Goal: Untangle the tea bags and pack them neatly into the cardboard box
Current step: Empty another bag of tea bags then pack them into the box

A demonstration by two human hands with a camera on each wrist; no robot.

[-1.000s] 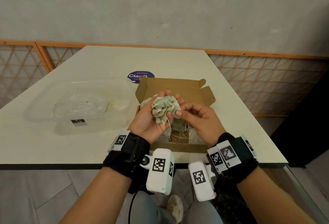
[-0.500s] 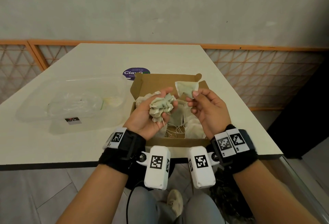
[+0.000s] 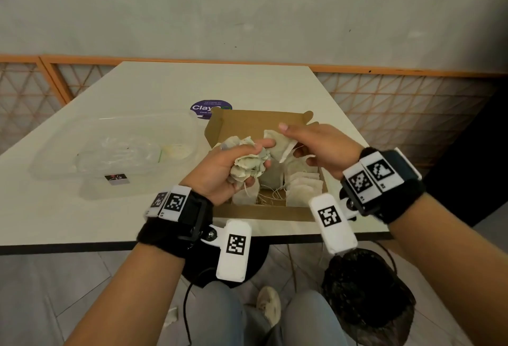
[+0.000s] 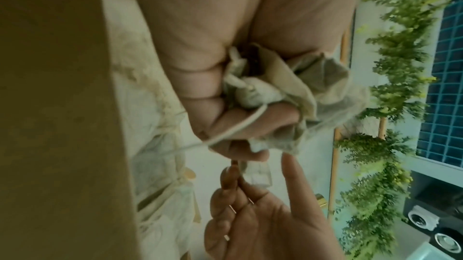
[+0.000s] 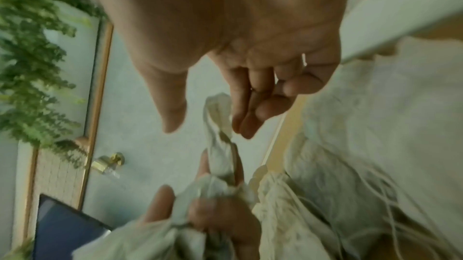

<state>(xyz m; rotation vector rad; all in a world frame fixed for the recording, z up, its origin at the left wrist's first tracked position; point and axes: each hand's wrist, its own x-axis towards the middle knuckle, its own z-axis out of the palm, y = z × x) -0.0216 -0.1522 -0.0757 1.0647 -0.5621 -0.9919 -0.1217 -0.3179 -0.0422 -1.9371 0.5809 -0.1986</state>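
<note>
Papery, crumpled clump of tea bags sits bunched in the left hand, fingers curled round it, likely to anchor the tangle. Right hand, at 3 o'clock from the clump, pinches one single tea bag by its top edge, apparently teasing it free. Both work directly over the cardboard box, so a freed bag can drop straight onto the flat bags already stacked inside. Clear plastic tub lies at 9 o'clock on the table.

Grey wall standing behind white table; orange lattice railing running alongside; tiled floor lying below.
</note>
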